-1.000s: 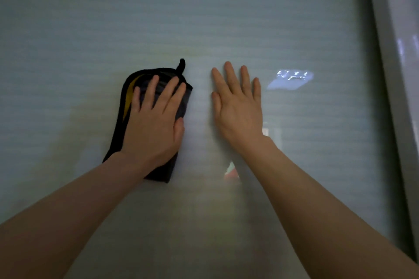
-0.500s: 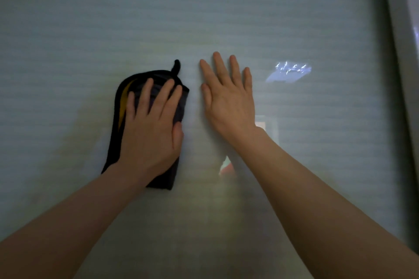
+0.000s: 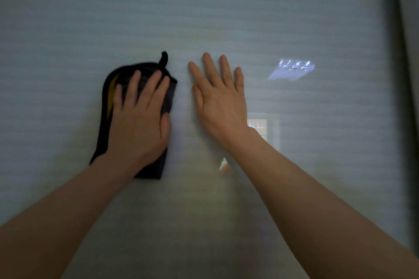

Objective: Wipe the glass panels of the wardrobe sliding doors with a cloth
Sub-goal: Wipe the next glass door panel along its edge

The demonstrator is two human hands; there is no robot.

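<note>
A frosted glass panel (image 3: 226, 11) with fine horizontal ribs fills the view. A dark folded cloth (image 3: 105, 106), with a yellow strip and a small loop at its top, lies flat against the glass left of centre. My left hand (image 3: 138, 124) presses it to the panel with straight fingers and covers most of it. My right hand (image 3: 221, 102) rests flat on the bare glass just to the right of the cloth, fingers spread and pointing up.
The door's grey frame edge (image 3: 405, 75) runs down the right side. Faint reflections of a light patch (image 3: 292, 69) and a bright rectangle (image 3: 263, 127) show in the glass right of my right hand.
Both hands and the cloth have slid a little to the left along the glass. The frame edge has shifted towards the right border of the view.
</note>
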